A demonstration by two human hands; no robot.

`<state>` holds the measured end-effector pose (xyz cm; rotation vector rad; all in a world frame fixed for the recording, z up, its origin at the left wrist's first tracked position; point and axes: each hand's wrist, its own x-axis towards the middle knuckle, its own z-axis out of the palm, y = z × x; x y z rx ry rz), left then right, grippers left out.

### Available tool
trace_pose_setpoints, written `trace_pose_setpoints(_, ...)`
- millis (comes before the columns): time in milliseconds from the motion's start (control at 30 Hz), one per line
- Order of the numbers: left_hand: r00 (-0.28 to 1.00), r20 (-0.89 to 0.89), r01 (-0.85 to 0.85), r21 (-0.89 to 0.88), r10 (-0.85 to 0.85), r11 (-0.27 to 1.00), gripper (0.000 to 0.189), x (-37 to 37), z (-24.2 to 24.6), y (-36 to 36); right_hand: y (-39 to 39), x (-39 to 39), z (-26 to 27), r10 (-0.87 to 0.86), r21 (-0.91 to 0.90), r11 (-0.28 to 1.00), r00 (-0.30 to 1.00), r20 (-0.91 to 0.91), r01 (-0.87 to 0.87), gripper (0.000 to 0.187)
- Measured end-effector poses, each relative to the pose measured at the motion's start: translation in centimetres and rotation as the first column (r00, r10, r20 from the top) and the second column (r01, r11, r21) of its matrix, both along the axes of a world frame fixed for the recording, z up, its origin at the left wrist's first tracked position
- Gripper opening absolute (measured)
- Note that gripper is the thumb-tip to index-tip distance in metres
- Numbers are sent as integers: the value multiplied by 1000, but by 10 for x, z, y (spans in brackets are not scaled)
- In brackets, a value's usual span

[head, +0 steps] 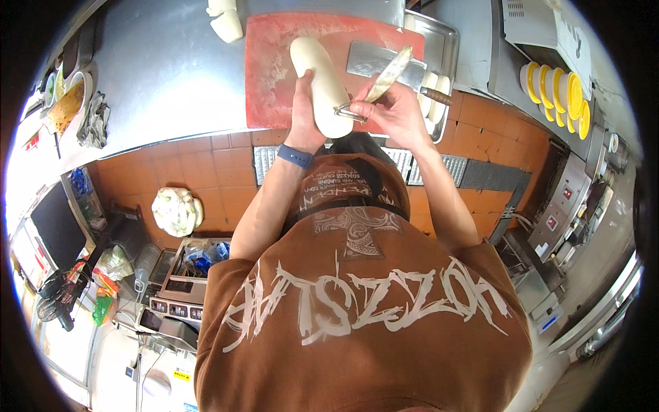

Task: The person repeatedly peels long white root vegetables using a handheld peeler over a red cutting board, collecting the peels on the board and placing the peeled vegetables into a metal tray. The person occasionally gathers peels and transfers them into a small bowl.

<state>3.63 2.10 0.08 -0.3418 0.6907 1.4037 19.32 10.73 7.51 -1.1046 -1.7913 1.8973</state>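
A long white radish [322, 77] slants over the near part of a red cutting board [273, 77], its lower end past the board's near edge. My left hand [305, 116] grips it from the left side, thumb lying along the top. In my right hand [394, 110] is a Y-shaped peeler [386, 77], its pale, stained handle pointing up and away. The peeler's metal head rests at the radish's lower right side. Behind my right hand a cleaver [368, 57] lies flat on the board, its wooden handle reaching over a metal tray.
The metal tray [449, 67] at the board's right holds white radish pieces [440, 95]. More cut pieces [226, 26] lie on the steel counter [170, 67] at the upper left. A filled plastic bag [176, 211] sits on the tiled floor. Yellow-lidded containers [553, 90] stand far right.
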Motion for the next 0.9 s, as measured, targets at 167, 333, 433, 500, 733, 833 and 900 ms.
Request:
trace_pose_setpoints(167,999,49,16,-14,-16,1000,54,-4,1,3,-2,-6,5,-10,-155,988,1000,5,11,12)
trace_pose_setpoints(333,997,30,-66,-46,68,997,56,4,0,10,-2,-5,8,19,-84,996,994,105,-11,12)
trace_pose_setpoints(433,999,-26,-38,-9,38,999,61,6,2,10,3,-6,9,6,-109,994,1000,21,-4,11)
trace_pose_setpoints(500,999,12,-31,-11,31,999,63,5,3,9,4,-8,10,22,-91,996,997,74,-16,12)
trace_pose_setpoints(733,999,-18,-46,43,46,998,62,0,-5,10,-7,-13,15,85,64,994,994,71,-90,12)
trace_pose_setpoints(833,998,-43,-43,40,45,998,61,1,-9,9,-8,-12,17,-76,28,997,995,-57,78,13)
trace_pose_setpoints(900,998,-53,-44,20,45,999,61,1,-10,8,-6,-12,17,-34,74,997,998,48,30,11)
